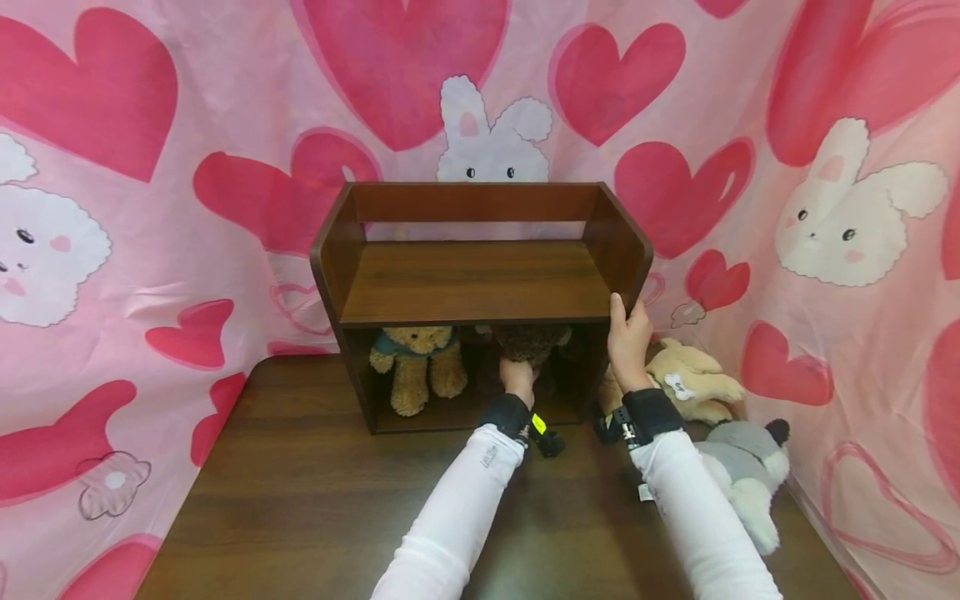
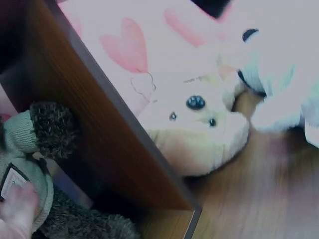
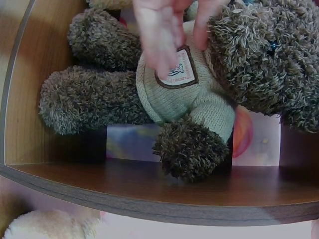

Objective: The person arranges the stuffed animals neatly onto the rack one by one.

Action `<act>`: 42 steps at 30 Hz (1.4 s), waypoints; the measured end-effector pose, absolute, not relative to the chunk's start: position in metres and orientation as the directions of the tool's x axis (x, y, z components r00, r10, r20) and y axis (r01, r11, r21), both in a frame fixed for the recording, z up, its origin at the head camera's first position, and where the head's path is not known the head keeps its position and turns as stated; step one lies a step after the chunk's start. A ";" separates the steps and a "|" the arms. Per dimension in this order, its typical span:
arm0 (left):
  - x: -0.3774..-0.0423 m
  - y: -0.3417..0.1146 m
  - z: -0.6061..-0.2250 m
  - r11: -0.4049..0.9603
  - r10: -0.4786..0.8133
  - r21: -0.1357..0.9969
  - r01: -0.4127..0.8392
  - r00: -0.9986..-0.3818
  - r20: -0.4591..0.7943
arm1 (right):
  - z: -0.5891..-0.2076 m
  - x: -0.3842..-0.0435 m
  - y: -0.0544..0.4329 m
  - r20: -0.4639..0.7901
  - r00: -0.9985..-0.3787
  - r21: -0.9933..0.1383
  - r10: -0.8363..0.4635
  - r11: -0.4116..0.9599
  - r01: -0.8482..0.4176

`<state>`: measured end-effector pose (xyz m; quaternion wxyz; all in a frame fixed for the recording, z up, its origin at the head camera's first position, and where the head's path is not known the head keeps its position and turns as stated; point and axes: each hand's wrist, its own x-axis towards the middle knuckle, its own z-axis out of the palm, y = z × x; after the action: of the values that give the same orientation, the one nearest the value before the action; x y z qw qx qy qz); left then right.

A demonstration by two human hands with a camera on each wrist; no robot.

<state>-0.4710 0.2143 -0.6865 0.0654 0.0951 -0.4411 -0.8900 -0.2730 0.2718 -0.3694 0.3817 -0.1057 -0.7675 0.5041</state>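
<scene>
A dark wooden two-tier shelf stands on the table. In its lower compartment sits a curly dark-brown teddy bear wearing a knitted beige sweater with a sewn patch. My left hand reaches inside, its fairly straight fingers against the bear's chest at the patch, under the head. With my right hand I grip the front edge of the shelf's right side panel, thumb inside and fingers outside. To the bear's left, a light-brown teddy bear in blue sits in the same compartment, its head partly hidden by the upper board.
Right of the shelf, a cream plush dog with a bone-shaped tag lies beside a grey-and-white plush toy. The wooden table extends in front and to the left. A pink heart-and-rabbit cloth hangs behind and at both sides.
</scene>
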 end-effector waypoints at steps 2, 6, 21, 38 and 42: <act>-0.459 0.212 -0.672 -0.674 -0.131 0.739 -0.009 -0.983 -0.132 | -0.369 -0.273 0.272 0.479 -0.689 -0.854 0.544 0.469 -0.224; -0.412 0.194 -0.612 -0.712 -0.076 0.702 0.015 -0.996 -0.056 | -0.369 -0.272 0.271 0.479 -0.694 -0.854 0.538 0.468 -0.226; -0.393 0.170 -0.583 -0.601 0.108 0.782 -0.168 -0.986 -0.128 | -0.370 -0.275 0.271 0.482 -0.692 -0.852 0.538 0.473 -0.225; -0.481 0.170 -0.710 -0.034 0.309 0.941 -0.337 -0.899 -0.311 | -0.371 -0.273 0.275 0.474 -0.689 -0.857 0.548 0.467 -0.218; -0.436 0.152 -0.645 0.134 0.333 0.967 -0.219 -0.909 -0.252 | -0.371 -0.273 0.274 0.474 -0.690 -0.855 0.546 0.472 -0.214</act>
<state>-0.4356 0.1524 -0.6446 -0.2098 -0.0394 -0.7232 -0.6568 -0.2729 0.2735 -0.3706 0.3785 -0.1078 -0.7700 0.5023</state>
